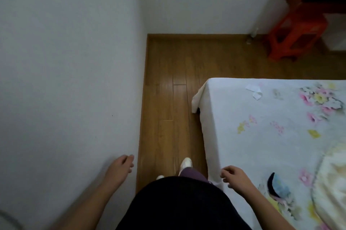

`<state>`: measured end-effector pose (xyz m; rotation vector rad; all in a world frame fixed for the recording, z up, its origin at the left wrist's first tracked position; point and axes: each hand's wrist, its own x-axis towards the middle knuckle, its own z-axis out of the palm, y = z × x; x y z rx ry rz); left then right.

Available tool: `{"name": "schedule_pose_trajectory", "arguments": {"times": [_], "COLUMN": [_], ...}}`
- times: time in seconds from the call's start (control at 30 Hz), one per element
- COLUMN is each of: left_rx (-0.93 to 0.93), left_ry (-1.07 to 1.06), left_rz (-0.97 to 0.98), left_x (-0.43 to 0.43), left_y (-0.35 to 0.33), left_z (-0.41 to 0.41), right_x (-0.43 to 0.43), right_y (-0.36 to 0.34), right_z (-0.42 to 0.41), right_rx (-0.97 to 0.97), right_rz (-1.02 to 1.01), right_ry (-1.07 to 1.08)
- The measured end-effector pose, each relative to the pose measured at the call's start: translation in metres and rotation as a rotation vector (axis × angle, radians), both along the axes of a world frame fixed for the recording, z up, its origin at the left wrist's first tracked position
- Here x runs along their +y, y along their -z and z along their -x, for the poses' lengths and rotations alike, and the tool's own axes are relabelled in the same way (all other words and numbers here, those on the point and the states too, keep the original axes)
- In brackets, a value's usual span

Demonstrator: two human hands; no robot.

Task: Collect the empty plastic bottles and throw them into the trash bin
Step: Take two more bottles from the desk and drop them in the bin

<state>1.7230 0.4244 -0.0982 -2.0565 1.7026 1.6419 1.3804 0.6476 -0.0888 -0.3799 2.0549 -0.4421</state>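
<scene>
A clear plastic bottle (250,38) seems to stand on the floor at the far wall's corner, beside the red stool; it is small and blurred. No trash bin is in view. My left hand (119,169) hangs low by the white wall, fingers loosely curled, holding nothing. My right hand (235,177) hovers over the near corner of the bed, fingers loosely bent and apart, also holding nothing. Both hands are far from the bottle.
A narrow strip of wooden floor (168,80) runs ahead between the white wall (65,61) and a bed with a floral sheet (262,127). A red plastic stool (294,33) stands at the far right. White paper scraps (254,90) lie on the bed.
</scene>
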Motion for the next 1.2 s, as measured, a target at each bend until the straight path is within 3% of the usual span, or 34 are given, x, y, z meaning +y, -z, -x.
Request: {"name": "schedule_pose_trajectory", "arguments": {"times": [0.27,0.7,0.9,1.03,1.2], "left_rx": [-0.014,-0.112,-0.126,-0.095,-0.054], "left_ry": [0.13,-0.167,-0.177,-0.082,0.222], "left_rz": [0.041,0.012,-0.008,-0.005,0.049], "left_x": [-0.121,-0.248,-0.351,-0.439,-0.551], "left_y": [-0.008,0.012,0.025,0.013,-0.017], "left_z": [0.116,0.155,0.19,0.245,0.35], "right_x": [-0.072,-0.37,-0.467,-0.494,-0.509], "right_y": [0.026,-0.016,-0.011,-0.006,-0.001], "right_z": [0.097,0.218,0.265,0.302,0.347], "right_rx": [-0.119,-0.079,-0.093,-0.077,-0.071], "right_rz": [-0.071,0.147,0.169,0.107,0.037], "right_ry": [0.147,-0.226,-0.158,-0.036,0.17]}}
